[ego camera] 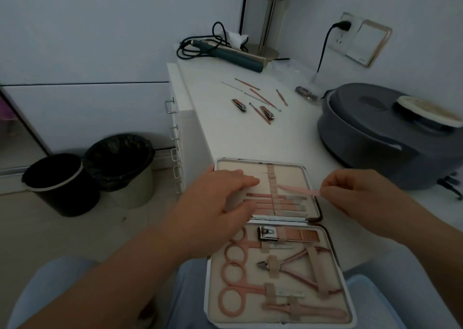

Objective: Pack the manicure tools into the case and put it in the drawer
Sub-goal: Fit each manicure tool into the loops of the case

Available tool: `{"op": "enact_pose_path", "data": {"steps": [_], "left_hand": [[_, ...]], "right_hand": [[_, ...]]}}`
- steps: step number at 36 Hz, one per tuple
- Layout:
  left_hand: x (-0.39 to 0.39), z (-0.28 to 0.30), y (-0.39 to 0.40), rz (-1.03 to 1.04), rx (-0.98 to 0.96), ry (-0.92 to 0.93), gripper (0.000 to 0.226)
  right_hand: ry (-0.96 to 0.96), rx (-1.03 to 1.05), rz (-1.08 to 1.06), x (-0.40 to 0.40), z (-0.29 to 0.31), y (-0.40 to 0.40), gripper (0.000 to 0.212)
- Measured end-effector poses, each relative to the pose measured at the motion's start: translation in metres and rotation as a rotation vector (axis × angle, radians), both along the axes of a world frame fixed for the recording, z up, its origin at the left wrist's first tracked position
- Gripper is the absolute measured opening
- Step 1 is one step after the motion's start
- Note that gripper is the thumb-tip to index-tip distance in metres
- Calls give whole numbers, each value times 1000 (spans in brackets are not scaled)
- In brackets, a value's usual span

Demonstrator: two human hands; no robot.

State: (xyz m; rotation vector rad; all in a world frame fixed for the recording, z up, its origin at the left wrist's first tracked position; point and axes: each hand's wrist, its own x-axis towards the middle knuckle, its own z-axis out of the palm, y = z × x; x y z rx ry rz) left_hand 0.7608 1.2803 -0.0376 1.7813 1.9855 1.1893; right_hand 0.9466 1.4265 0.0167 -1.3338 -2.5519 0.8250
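Observation:
An open manicure case (323, 231) lies in front of me, its far half on the white tabletop and its near half over my lap. Pink scissors, a nipper and a clipper sit strapped in the near half; a few slim tools lie under the far half's elastic band. My left hand (220, 200) rests on the far half with fingers extended. My right hand (355, 193) pinches a slim pink tool (298, 189) by its right end, its tip pointing at the band. Several loose tools (260, 100), two small clippers among them, lie farther back on the table.
A white drawer unit (175, 138) with metal handles stands at the table's left end. A grey lidded appliance (380, 133) sits to the right, a teal hair iron (225, 52) and a mirror stand at the back. Two bins (90, 173) stand on the floor at left.

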Motion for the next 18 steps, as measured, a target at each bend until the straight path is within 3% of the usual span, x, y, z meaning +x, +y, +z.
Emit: {"op": "enact_pose_path", "data": {"steps": [12,18], "left_hand": [[3,11,5,61,-23,82,43],[1,12,11,72,-34,107,40]], "right_hand": [[66,-258,-16,-1,-5,13,17],[81,-282,10,-2,-6,21,16]]}}
